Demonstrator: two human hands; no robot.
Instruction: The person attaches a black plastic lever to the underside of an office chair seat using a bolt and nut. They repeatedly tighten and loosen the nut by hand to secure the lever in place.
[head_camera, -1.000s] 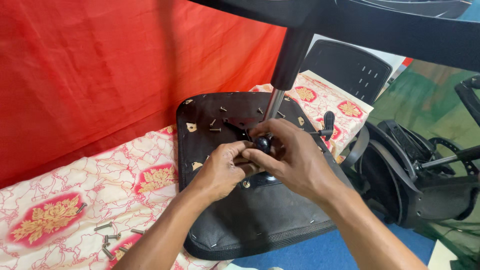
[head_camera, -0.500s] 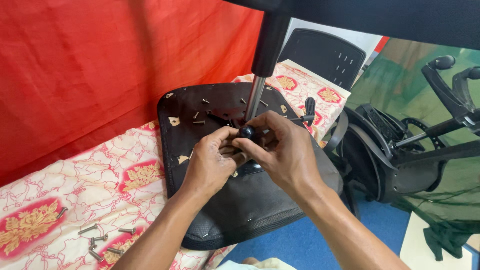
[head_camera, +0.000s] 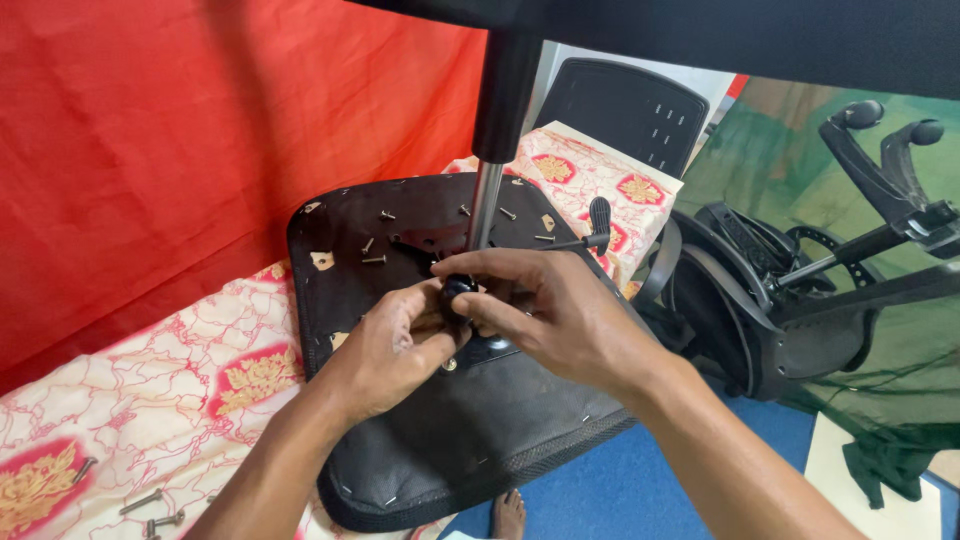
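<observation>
An upturned black chair seat (head_camera: 500, 420) lies on a table with a red-and-cream patterned cloth (head_camera: 180, 390). A gas-lift column (head_camera: 490, 190) rises from the metal mechanism at the seat's middle. My left hand (head_camera: 385, 350) and my right hand (head_camera: 545, 310) meet over that mechanism, both pinching a small black round knob (head_camera: 457, 292). Loose screws (head_camera: 372, 250) lie on the seat's far part. A black lever (head_camera: 598, 222) sticks out on the right of the mechanism.
A red cloth (head_camera: 200, 130) hangs behind. A black chair backrest (head_camera: 625, 110) stands at the far end. Chair frames and armrests (head_camera: 800, 300) are piled at the right over a blue floor (head_camera: 640, 480). More screws (head_camera: 150, 505) lie on the cloth at bottom left. A bare foot (head_camera: 508, 515) shows below.
The view has shifted, so the seat and hands sit lower and more central. Both hands stay together on the knob at the mechanism, with fingers slightly shifted.
</observation>
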